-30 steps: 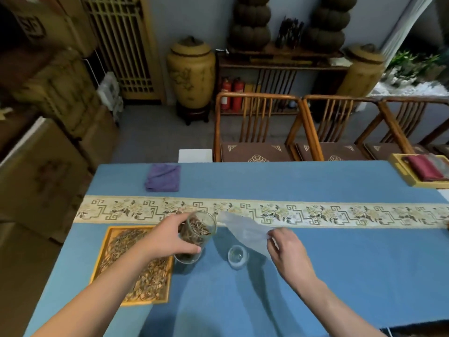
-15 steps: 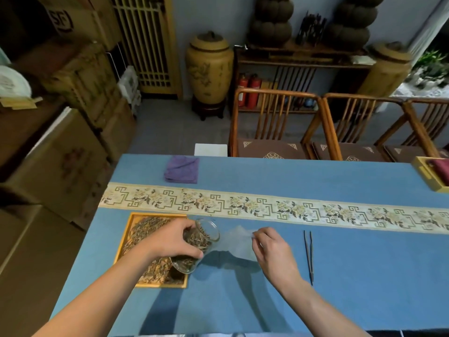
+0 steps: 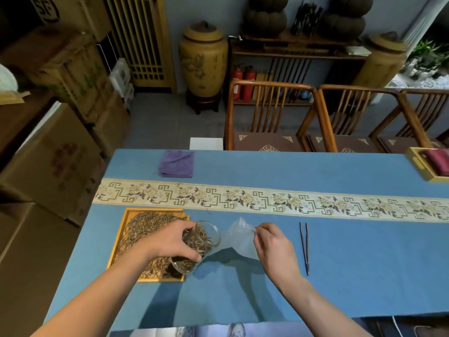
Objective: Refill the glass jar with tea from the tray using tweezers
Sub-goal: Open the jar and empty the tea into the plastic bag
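Left hand (image 3: 170, 242) grips tilted clear glass jar (image 3: 196, 246); right hand (image 3: 274, 249) pinches clear plastic bag (image 3: 239, 235); thin dark tweezers (image 3: 305, 246) lie lengthwise just right.

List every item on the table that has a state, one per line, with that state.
glass jar: tilted, lidless, part-filled with tea
left hand: gripping the jar
plastic bag: lifted, pinched
right hand: pinching the bag
tweezers: lying flat, unused
tray: holding loose tea
purple cloth: folded

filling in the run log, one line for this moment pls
left hand: holds tilted glass jar | right hand: pinches clear bag | tweezers: on table, untouched
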